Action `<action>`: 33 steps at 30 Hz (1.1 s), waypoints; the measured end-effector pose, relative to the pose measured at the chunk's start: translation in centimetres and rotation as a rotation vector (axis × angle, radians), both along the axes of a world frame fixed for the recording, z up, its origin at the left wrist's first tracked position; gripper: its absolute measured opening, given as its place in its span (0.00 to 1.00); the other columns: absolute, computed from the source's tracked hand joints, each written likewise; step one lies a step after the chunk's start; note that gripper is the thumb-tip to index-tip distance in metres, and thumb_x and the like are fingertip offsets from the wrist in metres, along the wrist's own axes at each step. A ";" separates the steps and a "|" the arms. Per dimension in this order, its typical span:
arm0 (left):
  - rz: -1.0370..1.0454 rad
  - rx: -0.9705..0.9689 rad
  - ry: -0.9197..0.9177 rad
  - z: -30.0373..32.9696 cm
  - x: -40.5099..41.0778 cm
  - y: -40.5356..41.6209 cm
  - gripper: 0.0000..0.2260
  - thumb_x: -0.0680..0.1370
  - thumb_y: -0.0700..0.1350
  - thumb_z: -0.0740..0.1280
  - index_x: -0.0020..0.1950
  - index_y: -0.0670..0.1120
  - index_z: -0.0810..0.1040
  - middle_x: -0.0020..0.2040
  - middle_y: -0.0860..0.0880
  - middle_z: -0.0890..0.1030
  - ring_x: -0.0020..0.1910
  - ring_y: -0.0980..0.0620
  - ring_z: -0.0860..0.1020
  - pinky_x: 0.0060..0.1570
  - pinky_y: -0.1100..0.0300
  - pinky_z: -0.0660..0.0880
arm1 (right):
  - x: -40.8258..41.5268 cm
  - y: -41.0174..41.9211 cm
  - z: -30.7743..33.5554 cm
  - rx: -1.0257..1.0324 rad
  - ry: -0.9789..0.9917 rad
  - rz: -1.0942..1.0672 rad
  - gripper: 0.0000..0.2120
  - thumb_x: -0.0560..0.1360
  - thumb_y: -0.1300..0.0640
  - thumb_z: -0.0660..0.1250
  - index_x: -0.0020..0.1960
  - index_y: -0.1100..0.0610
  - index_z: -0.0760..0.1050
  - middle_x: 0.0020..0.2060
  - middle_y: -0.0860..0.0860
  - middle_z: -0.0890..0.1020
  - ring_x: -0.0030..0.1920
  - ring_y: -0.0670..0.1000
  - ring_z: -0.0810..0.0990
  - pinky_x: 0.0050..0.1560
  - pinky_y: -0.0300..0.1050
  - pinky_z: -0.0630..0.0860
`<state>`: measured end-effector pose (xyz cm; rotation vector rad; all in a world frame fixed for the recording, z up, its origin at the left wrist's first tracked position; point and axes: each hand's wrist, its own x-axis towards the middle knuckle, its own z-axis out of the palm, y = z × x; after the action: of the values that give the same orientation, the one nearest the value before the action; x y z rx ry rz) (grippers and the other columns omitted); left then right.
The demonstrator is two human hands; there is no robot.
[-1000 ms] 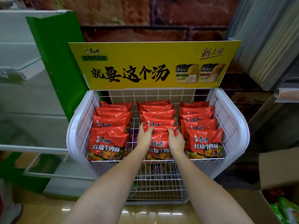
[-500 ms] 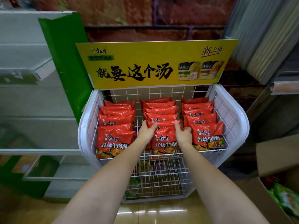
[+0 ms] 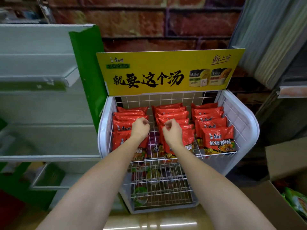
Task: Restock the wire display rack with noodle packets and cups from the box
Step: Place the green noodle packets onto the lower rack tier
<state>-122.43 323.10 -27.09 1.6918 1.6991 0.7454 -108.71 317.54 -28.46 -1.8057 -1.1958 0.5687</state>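
hands [image 3: 140,128] [image 3: 172,132] curled over packets [image 3: 218,141], rack [image 3: 245,123]

Shop — promo sign [image 3: 167,72], stocked wire rack [image 3: 239,118]

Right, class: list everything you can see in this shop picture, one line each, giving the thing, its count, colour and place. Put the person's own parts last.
White wire display rack: one, white, centre, against the brick-pattern wall.
Red noodle packets: three rows, red, on the rack's top tier; exact count unclear.
Yellow cardboard header sign: one, yellow with black lettering, above the rack.
Lower-tier goods: several, mixed colours, behind the wire; blurred.
Brown cardboard box: one, brown, lower right, holding green packets.
Green and white shelving unit: one, left.
Left hand: one, fingers curled, over the left row.
Right hand: one, fingers curled, over the middle row.
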 end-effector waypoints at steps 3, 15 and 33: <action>0.028 0.009 0.241 -0.4 -2.9 0.2 0.08 0.80 0.44 0.64 0.56 0.48 0.81 0.54 0.44 0.84 0.58 0.41 0.80 0.61 0.51 0.74 | -2.6 0.2 -0.6 -0.097 -0.041 0.131 0.08 0.79 0.60 0.66 0.57 0.56 0.79 0.54 0.53 0.82 0.54 0.52 0.80 0.51 0.40 0.72; -0.087 -0.195 0.568 0.7 -7.0 2.4 0.07 0.79 0.42 0.67 0.56 0.42 0.77 0.56 0.42 0.80 0.54 0.42 0.81 0.54 0.51 0.79 | -8.8 0.3 -3.0 -0.410 -0.028 0.399 0.34 0.72 0.56 0.77 0.72 0.50 0.62 0.59 0.56 0.76 0.56 0.58 0.79 0.60 0.52 0.77; -0.297 0.088 0.683 -0.3 -7.5 3.4 0.06 0.77 0.42 0.69 0.53 0.49 0.79 0.53 0.48 0.81 0.51 0.44 0.81 0.52 0.50 0.77 | -7.4 0.7 -3.8 -0.226 -0.331 0.372 0.26 0.76 0.53 0.73 0.68 0.46 0.63 0.64 0.52 0.64 0.48 0.53 0.79 0.54 0.52 0.80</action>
<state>-129.92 326.53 -27.37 2.3734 1.7780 0.0942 -116.14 318.26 -32.29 -1.9279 -1.7764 0.6508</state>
